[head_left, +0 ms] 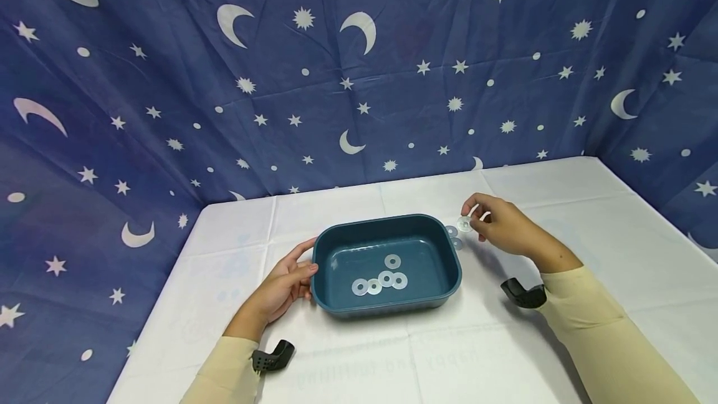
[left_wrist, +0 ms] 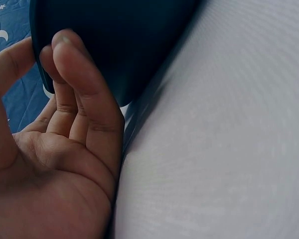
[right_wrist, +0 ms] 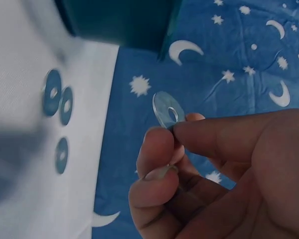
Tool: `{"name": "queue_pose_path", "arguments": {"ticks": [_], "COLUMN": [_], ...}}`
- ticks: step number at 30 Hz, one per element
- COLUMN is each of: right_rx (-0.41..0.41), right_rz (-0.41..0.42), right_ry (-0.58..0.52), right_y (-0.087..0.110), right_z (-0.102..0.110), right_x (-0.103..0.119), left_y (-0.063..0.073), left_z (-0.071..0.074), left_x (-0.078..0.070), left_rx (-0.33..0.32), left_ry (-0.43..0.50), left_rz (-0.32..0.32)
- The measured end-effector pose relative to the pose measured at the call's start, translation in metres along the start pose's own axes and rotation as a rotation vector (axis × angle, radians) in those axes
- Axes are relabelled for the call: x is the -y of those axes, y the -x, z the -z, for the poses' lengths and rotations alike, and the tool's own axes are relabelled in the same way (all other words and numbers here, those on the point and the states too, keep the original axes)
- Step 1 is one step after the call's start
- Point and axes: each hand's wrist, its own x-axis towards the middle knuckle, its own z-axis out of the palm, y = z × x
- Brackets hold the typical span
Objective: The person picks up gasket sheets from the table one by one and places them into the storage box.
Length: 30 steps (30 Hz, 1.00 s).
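Note:
A dark teal rectangular bin (head_left: 427,267) stands on the white-covered table. Several flat metal washers (head_left: 392,261) lie on its floor, some overlapping. My left hand (head_left: 283,288) holds the bin's left side, thumb at the rim and fingers against the outer wall (left_wrist: 124,59). Off the bin's right end, my right hand (head_left: 505,226) pinches one washer (right_wrist: 162,107) by its edge between thumb and fingertips, raised off the table. Three more washers (right_wrist: 52,92) lie on the cloth near that end; the head view shows only two of them.
White cloth (head_left: 359,360) covers the table, with faint creases. A blue curtain (head_left: 392,105) with moons and stars hangs behind and at the sides. Dark wrist mounts (head_left: 273,356) sit on both sleeves.

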Motion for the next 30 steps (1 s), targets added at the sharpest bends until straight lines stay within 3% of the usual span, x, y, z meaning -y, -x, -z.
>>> {"name": "queue_pose_path", "arguments": {"ticks": [17,26,30], "right_rx": [0.024,0.104,0.146], "right_rz": [0.219,0.252,0.265], "right_ry": [0.04,-0.058,-0.041], "right_y": [0.015,0.021,0.015], "right_z": [-0.022,-0.045,-0.055], "right_x": [0.043,0.057,0.06], "left_y": [0.0,-0.003,-0.003], "left_z": [0.001,0.0,0.001], "left_x": [0.002,0.006,0.004], "left_rx": [0.01,0.014,0.004], "left_ry": [0.03,0.033,0.026], "left_rz": [-0.012,-0.003,-0.004]}}
